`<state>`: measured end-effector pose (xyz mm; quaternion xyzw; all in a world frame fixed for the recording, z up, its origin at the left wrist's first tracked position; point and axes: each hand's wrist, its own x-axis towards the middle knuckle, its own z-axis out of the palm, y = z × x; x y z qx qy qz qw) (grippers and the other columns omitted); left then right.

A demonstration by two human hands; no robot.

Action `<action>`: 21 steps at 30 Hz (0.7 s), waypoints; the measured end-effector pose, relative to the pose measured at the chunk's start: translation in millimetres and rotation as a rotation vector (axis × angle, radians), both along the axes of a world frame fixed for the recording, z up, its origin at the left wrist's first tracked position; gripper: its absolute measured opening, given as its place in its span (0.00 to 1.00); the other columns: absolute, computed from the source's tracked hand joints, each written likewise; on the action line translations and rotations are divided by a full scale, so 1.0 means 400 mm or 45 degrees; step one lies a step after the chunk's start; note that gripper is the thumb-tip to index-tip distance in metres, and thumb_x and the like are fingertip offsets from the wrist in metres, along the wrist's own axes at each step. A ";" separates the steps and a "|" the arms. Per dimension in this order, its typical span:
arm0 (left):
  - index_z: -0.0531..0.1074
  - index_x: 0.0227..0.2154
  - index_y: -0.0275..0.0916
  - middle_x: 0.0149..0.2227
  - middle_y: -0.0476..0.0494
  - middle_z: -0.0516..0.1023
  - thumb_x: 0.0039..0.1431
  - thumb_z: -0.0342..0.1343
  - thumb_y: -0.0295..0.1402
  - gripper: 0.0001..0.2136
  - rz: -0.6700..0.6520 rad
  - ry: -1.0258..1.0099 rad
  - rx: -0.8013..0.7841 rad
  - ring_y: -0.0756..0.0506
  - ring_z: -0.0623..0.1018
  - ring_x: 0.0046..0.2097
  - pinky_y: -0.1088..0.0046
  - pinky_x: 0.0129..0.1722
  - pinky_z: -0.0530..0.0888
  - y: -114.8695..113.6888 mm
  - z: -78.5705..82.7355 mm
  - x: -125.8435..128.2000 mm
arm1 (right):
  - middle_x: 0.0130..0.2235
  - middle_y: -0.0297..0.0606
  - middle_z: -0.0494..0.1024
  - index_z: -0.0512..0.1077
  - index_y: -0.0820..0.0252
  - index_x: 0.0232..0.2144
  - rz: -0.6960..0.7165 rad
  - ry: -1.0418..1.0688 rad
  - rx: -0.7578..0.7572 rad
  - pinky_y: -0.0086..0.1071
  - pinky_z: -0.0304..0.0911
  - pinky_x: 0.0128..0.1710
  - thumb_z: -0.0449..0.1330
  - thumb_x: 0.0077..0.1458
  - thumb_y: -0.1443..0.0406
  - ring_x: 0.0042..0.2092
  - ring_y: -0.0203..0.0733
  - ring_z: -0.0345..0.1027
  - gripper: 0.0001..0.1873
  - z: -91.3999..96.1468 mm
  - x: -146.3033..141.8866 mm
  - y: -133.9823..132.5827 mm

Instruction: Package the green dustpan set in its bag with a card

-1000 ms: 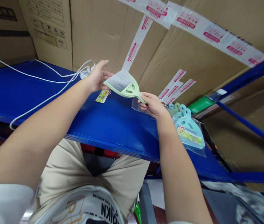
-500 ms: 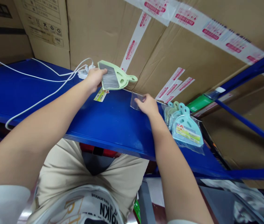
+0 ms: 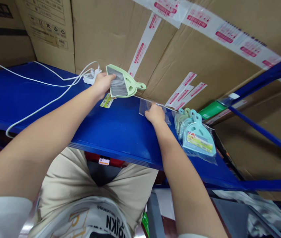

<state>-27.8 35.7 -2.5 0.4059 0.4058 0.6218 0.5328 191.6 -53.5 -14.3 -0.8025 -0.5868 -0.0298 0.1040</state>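
Observation:
My left hand [image 3: 103, 84] grips a small light-green dustpan [image 3: 130, 86] with a grey-bristled brush [image 3: 118, 84] nested in it, thumb over the bristles and handles pointing right. Below it a yellow-green label card [image 3: 107, 100] lies on the blue shelf [image 3: 120, 129]. Farther right, my right hand [image 3: 155, 114] is closed on a clear plastic bag [image 3: 144, 105] at the shelf's back edge; part of the bag shows on both sides of the hand. Right of that hand are several bagged dustpan sets [image 3: 198, 134], blue and green, the front one with a yellow-green label.
Tall cardboard boxes [image 3: 105, 33] line the back of the shelf. A white power strip [image 3: 92, 76] with white cables [image 3: 63, 86] is at the left. A green-labelled bottle [image 3: 213, 108] lies behind the bagged sets, near a blue rack bar [image 3: 266, 130].
My right hand has closed further over the plastic bag, its fingers now curled in, and more of the bag shows to its right. The dustpan has shifted slightly right and down.

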 end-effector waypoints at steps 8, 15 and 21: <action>0.80 0.35 0.38 0.38 0.36 0.87 0.61 0.65 0.25 0.02 0.007 0.112 0.011 0.31 0.89 0.50 0.51 0.54 0.86 -0.028 0.015 0.003 | 0.53 0.59 0.86 0.80 0.65 0.55 -0.026 0.141 0.207 0.48 0.74 0.56 0.61 0.61 0.71 0.56 0.62 0.82 0.21 -0.003 0.016 0.010; 0.80 0.35 0.38 0.32 0.39 0.84 0.61 0.64 0.22 0.04 -0.040 0.148 0.042 0.32 0.88 0.52 0.53 0.58 0.82 -0.047 0.016 0.022 | 0.48 0.50 0.88 0.82 0.59 0.48 0.027 0.162 0.369 0.49 0.74 0.56 0.60 0.59 0.71 0.54 0.61 0.81 0.16 -0.018 0.030 0.022; 0.79 0.30 0.39 0.31 0.42 0.82 0.60 0.67 0.25 0.05 -0.010 0.330 0.125 0.33 0.86 0.52 0.54 0.61 0.80 -0.055 0.007 0.036 | 0.49 0.52 0.86 0.81 0.60 0.45 0.083 0.192 0.403 0.46 0.73 0.56 0.58 0.60 0.72 0.54 0.60 0.80 0.15 -0.007 0.015 0.014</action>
